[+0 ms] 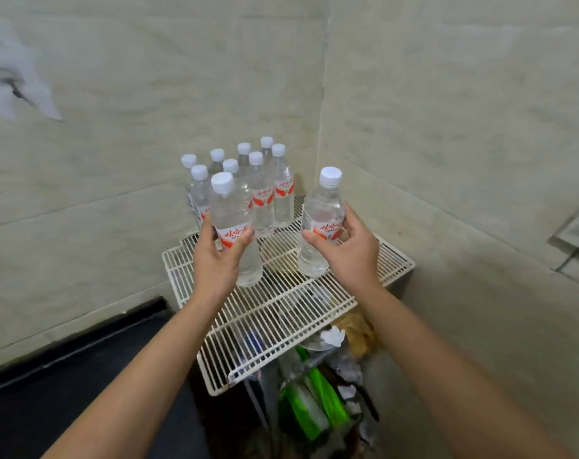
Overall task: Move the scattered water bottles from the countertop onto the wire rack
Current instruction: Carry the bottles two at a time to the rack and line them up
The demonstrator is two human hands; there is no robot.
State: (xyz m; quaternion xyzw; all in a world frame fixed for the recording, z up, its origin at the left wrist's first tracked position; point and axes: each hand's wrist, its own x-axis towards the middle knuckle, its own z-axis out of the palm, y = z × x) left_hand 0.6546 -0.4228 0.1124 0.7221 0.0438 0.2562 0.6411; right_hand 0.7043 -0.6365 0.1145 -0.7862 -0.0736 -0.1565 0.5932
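Fingers (246, 239) of left hand (215, 265) curled round left bottle (230, 210), right hand (352, 256) gripping right bottle (321, 210); both upright over wire rack (281, 316), probably joining standing bottles (268, 193) packed at back corner, saves room.

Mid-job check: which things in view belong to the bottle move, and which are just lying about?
Job: left hand, left bottle, right hand, right bottle, standing bottles, wire rack, countertop.
Lying about: green packaging and white crumpled scrap below the rack.
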